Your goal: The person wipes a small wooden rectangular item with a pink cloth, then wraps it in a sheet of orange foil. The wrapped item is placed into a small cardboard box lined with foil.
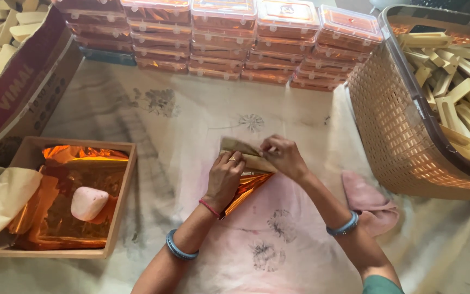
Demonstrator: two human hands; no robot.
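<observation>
I see both hands pinching a pale wooden stick (pixel 246 154) at the middle of the cloth-covered table (pixel 180 125): the left hand (pixel 225 177) grips its near edge, the right hand (pixel 284 157) clamps its right end, and an orange foil sheet (pixel 248 185) seems to be folded under it, though the fingers hide the fold. A pink cloth (pixel 366 200) lies just right. Far right stands a basket (pixel 398 136) of sticks, near left a wooden tray (pixel 118 218) of foil, and at the far edge stacked lidded boxes (pixel 229 38).
</observation>
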